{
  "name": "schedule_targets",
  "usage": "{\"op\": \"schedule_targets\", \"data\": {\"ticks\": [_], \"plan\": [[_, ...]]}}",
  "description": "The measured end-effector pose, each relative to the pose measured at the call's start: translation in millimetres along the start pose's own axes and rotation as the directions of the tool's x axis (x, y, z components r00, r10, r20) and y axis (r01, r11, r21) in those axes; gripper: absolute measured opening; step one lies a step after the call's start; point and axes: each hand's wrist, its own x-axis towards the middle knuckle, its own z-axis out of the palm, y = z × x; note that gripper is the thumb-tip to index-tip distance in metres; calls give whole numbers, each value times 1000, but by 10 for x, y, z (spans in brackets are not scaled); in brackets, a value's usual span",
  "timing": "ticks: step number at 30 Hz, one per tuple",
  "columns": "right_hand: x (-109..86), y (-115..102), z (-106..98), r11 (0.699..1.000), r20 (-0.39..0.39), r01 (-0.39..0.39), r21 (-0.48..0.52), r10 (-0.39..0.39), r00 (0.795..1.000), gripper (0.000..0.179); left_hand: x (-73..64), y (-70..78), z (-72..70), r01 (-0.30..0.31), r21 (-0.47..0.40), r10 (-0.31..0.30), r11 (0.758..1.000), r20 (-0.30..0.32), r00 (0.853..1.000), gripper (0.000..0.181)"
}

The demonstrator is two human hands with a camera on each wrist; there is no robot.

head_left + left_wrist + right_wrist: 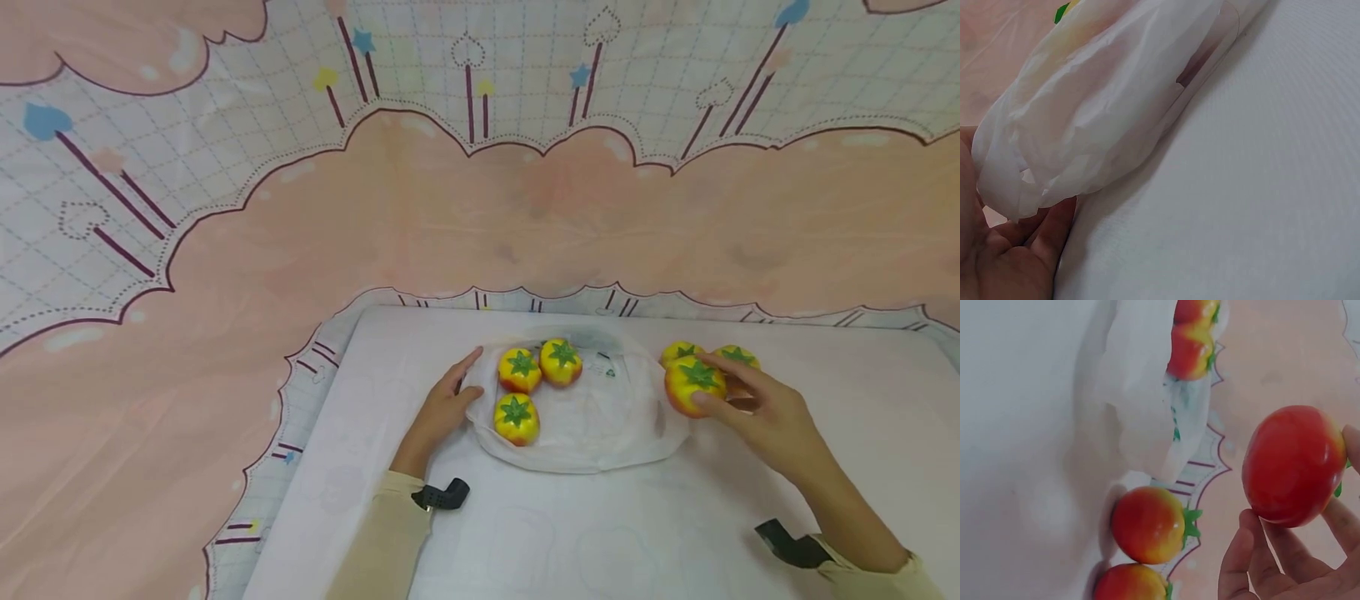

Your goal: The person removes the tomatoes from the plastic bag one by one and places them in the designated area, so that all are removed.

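Observation:
My right hand (783,429) holds a red-and-yellow toy tomato (1294,465) with a green leafy top between thumb and fingers, raised above the table at the right of a white plastic bag (600,433). The bag lies spread with its mouth facing up. My left hand (442,412) grips the bag's left rim, with the thumb over the edge; the bag hides part of its fingers in the left wrist view. Inside the bag sit three tomatoes, one at the front (517,419) and two behind it.
Two more tomatoes stand on the white table (525,533) just beyond my right hand, a left one (1147,525) and a right one (1130,584). A patterned pink-and-white cloth (525,217) hangs behind the table and down its left side.

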Motion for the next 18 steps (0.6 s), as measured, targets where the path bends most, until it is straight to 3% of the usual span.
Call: {"op": "schedule_targets", "data": {"ticks": [6, 18], "plan": [[-18, 86, -61, 1000, -6, -27, -10, 27, 1000, 55, 8, -3, 7, 17, 3, -17, 1000, 1, 1000, 61], [-36, 256, -187, 1000, -80, -9, -8, 8, 997, 56, -5, 20, 5, 22, 18, -22, 1000, -6, 1000, 62]]}}
